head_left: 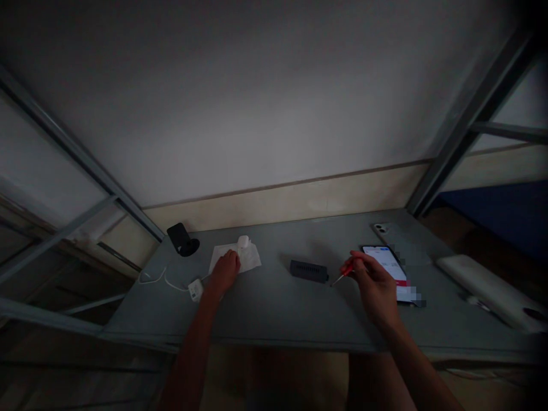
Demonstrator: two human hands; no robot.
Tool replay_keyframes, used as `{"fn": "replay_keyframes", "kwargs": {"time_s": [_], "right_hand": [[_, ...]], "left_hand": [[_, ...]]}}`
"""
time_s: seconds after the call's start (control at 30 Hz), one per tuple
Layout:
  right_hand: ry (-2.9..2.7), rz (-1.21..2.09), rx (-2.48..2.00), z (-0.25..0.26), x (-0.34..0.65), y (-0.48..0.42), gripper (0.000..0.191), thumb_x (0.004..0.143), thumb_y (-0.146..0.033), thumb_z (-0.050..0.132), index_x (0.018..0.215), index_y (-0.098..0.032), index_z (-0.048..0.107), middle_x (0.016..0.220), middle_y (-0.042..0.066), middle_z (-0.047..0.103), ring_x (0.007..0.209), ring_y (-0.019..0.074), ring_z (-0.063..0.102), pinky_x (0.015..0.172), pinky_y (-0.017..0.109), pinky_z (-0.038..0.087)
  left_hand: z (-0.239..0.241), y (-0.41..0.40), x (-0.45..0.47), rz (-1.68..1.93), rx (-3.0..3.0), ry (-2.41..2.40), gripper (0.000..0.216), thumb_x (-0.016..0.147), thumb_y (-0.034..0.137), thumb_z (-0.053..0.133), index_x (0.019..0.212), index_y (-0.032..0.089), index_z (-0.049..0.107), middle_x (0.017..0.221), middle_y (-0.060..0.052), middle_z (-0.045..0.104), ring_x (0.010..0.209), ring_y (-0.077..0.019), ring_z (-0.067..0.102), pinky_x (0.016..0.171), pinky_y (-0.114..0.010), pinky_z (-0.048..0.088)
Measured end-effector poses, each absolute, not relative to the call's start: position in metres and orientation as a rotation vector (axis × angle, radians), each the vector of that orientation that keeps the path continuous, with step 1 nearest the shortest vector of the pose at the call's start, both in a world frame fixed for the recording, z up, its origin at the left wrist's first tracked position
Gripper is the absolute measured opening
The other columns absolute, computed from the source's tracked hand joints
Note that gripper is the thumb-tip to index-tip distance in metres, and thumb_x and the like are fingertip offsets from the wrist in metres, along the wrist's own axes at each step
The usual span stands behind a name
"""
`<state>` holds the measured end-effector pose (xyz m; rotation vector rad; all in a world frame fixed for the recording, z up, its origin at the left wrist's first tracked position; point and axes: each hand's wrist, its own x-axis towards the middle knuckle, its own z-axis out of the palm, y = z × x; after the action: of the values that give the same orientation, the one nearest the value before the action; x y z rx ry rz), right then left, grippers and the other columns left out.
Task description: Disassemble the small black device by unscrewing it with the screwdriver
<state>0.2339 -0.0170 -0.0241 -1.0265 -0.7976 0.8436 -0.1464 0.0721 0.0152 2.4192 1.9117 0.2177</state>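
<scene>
My right hand [373,282] is closed round a small red-handled screwdriver [345,272], its tip pointing left and down toward a dark flat case [309,270]. Just behind that hand lies a phone [390,268] with its screen lit. My left hand [224,272] rests with fingers curled on the near edge of a white cloth [250,260], on which a small white bottle [243,242] stands. What the fingers hold, if anything, is hidden.
On the grey table [274,314], a white charger with cable [194,289] lies left of my left hand. A black stand [182,240] is at the back left, a second phone [382,229] face down at the back right, and a long white object [488,290] at the right edge.
</scene>
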Motion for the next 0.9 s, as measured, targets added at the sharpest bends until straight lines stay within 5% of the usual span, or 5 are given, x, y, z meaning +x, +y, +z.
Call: {"fn": "replay_keyframes", "kwargs": {"time_s": [0.27, 0.9], "right_hand": [[-0.936, 0.659, -1.040, 0.022, 0.214, -0.029, 0.021, 0.093, -0.037, 0.067, 0.106, -0.022, 0.069, 0.084, 0.003, 0.074, 0.075, 0.0177, 0.072, 0.076, 0.036, 0.061], [-1.126, 0.425, -1.024, 0.034, 0.192, -0.046, 0.011, 0.095, -0.033, 0.063, 0.101, -0.025, 0.069, 0.092, 0.006, 0.070, 0.081, 0.0214, 0.070, 0.071, 0.036, 0.060]], "left_hand": [[0.016, 0.005, -0.006, 1.029, 2.005, 1.094, 0.016, 0.102, 0.026, 0.046, 0.096, 0.019, 0.059, 0.094, -0.005, 0.062, 0.090, -0.0170, 0.058, 0.084, -0.028, 0.045], [0.010, -0.024, 0.036, 1.152, 1.808, 1.144, 0.024, 0.100, 0.039, 0.053, 0.095, 0.021, 0.067, 0.096, -0.007, 0.069, 0.089, -0.0200, 0.061, 0.083, -0.032, 0.047]]}}
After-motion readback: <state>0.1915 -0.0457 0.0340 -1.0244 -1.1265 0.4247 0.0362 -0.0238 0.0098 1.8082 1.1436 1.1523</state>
